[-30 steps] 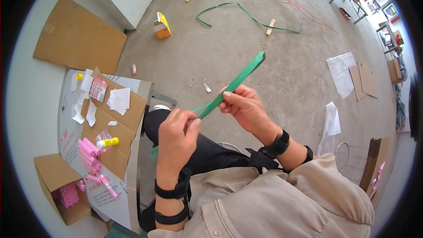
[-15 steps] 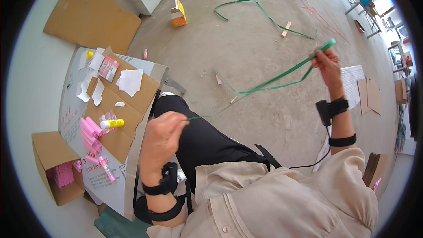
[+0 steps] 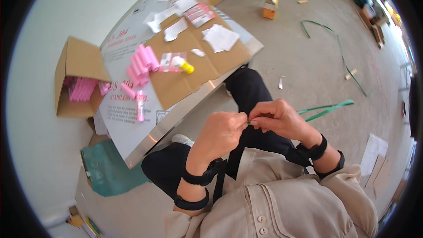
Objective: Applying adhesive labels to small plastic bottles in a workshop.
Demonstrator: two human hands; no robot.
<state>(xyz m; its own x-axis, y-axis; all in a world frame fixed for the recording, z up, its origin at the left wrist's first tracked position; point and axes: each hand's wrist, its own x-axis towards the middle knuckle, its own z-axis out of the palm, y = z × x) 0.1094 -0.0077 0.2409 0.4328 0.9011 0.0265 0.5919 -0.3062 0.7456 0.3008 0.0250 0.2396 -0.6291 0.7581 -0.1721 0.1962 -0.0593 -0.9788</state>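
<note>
Bare concrete floor [image 3: 308,61] all round, littered with paper scraps and a second green strap [image 3: 339,46] lying loose toward the far right. Low steel-edged table [image 3: 185,119] at the left, carrying a cardboard sheet [image 3: 194,75], pink tubes [image 3: 140,64] near its left edge, white paper scraps, a small yellow-capped bottle [image 3: 183,65]; open box [image 3: 79,77] with more pink tubes just beyond the table's left edge. Seated, knees in black trousers up in front. Left hand [image 3: 220,134] and right hand [image 3: 282,119] drawn together over the lap, fingertips meeting, both pinching the near end of a green strap [image 3: 328,108]. Rest of the strap trailing out to the right past the right hand, doubled over on itself, its far end hanging free above the floor. Seemingly early going: only the end being worked between the fingers, most of the length untouched. Nothing finished in green visible on the table.
</note>
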